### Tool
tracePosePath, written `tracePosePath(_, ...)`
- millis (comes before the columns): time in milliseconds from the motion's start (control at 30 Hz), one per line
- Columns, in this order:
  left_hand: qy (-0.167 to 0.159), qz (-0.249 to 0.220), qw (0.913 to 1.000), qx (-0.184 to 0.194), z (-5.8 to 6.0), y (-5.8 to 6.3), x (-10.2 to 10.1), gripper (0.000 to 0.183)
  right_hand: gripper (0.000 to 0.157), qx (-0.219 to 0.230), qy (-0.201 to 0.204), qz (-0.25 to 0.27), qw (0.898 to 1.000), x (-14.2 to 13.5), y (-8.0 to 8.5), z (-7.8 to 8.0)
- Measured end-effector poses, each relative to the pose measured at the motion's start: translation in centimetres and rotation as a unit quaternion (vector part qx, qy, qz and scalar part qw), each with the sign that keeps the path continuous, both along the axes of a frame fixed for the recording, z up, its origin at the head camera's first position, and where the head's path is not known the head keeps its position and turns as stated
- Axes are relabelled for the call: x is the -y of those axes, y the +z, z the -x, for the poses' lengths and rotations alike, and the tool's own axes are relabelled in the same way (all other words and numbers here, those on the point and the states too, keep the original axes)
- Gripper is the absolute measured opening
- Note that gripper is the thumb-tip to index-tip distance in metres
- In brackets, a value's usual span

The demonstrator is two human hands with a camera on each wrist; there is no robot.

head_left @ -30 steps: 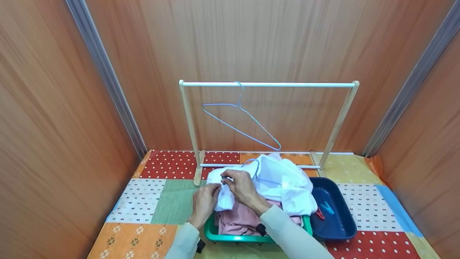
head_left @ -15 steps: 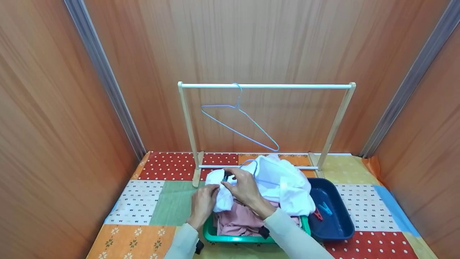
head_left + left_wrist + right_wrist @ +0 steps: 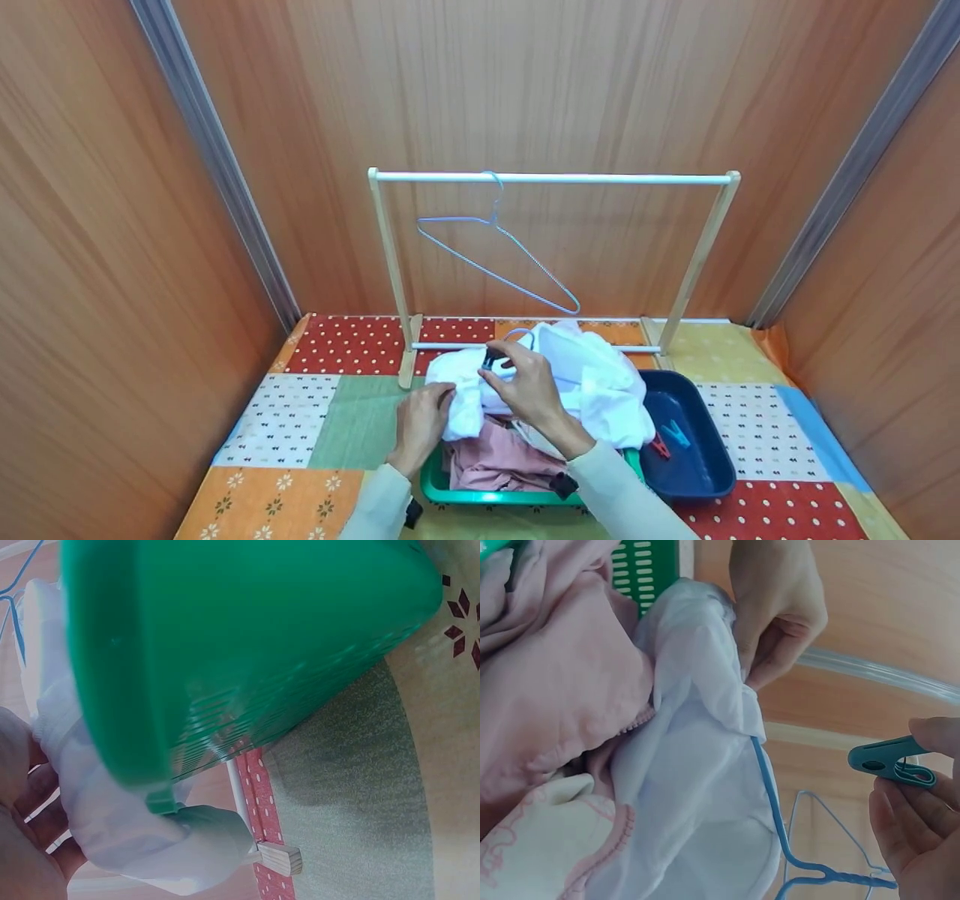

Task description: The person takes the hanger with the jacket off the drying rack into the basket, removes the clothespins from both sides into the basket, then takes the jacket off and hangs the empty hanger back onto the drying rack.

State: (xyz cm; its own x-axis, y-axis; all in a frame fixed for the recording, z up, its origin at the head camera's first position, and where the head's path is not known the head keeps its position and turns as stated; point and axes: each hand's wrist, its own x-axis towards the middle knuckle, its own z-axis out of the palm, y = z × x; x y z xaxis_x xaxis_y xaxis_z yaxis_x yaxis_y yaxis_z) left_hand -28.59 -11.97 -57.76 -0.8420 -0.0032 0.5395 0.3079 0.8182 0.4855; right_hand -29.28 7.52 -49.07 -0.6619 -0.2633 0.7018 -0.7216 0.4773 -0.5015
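Observation:
A white garment (image 3: 592, 367) lies over a blue wire hanger (image 3: 778, 821), heaped on a green basket (image 3: 487, 497). At the garment's left end, my left hand (image 3: 421, 421) pinches the cloth at the hanger's shoulder; the right wrist view shows its fingertips (image 3: 754, 676) against the fold. My right hand (image 3: 529, 386) holds a teal clothespin (image 3: 889, 760) between thumb and fingers, apart from the cloth. Pink clothing (image 3: 495, 457) fills the front of the basket. The far end of the hanger is hidden under the white cloth.
Behind the basket stands a rack with a white bar (image 3: 600, 179) and wooden posts. A second wire hanger (image 3: 499, 259) hangs from it. To the right, a navy tray (image 3: 697, 472) holds a red clothespin (image 3: 661, 445) and a blue clothespin (image 3: 676, 433). Wood-look walls surround the patchwork cloth.
My right hand has drawn to the right with the clothespin, away from the left hand and the fold. The left hand keeps its pinch in nearly the same place.

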Motion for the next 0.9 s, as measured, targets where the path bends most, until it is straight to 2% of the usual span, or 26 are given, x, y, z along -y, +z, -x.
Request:
tracePosePath(267, 0.0, -0.003, 1.0, -0.006, 0.0, -0.2, 0.2, 0.011, 0.032, -0.016, -0.006, 0.042, 0.999, -1.3, 1.0, -0.4)
tracePosePath(500, -0.004, -0.006, 0.9999, -0.009, 0.2, -0.1, 0.3, 0.012, 0.036, 0.013, -0.002, 0.079, 0.997, -3.5, 2.2, -1.1)
tracePosePath(667, -0.007, -0.004, 0.9999, -0.009, 0.2, 0.0, 0.3, 0.012, 0.039, 0.031, -0.034, 0.099, 0.994, -6.1, 2.4, -1.2)
tracePosePath(900, -0.008, -0.011, 0.9999, -0.004, 0.0, -0.2, 0.3, 0.013, 0.042, 0.054, -0.107, 0.088, 0.989, -10.6, 2.2, -1.3)
